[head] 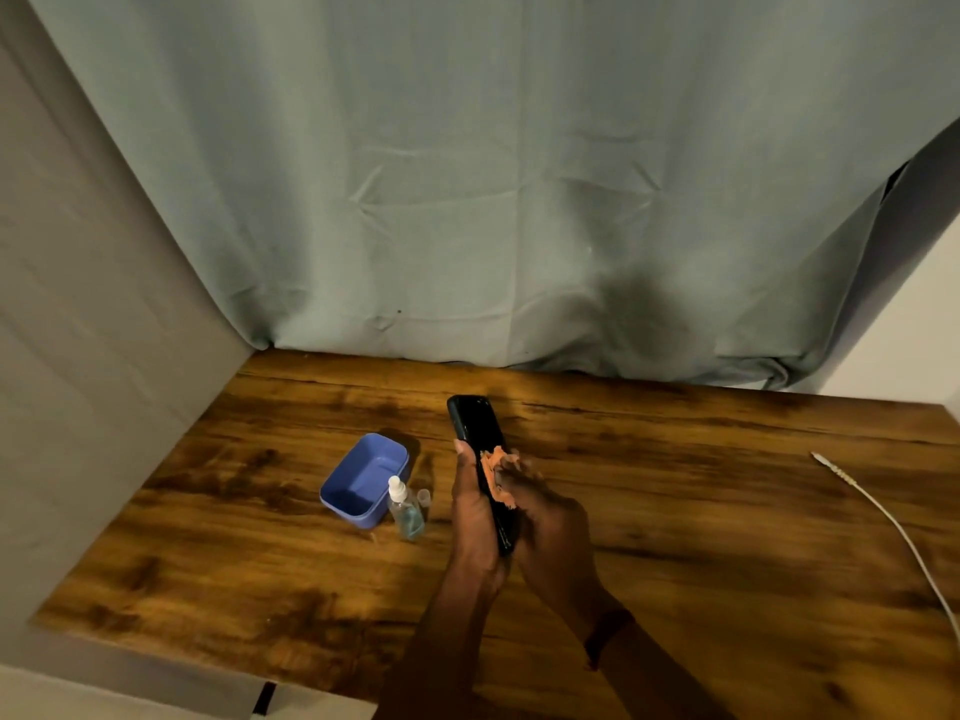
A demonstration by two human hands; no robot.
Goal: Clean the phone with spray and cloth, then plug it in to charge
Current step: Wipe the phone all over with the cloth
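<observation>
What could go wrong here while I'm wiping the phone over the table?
The left hand holds the phone by its lower half only, lifted off the table; pressure from the orange cloth under the right hand might tip it loose. The spray bottle stands uncapped close beside that hand, so a nudge could topple it.

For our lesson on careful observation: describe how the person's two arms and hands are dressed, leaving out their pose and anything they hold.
Both forearms are bare, with no sleeves in view and no gloves. The right hand has a dark band around its wrist, blurred, so whether it is a bracelet or a watch strap cannot be told. The left hand and its wrist show nothing worn. No rings can be made out.
</observation>
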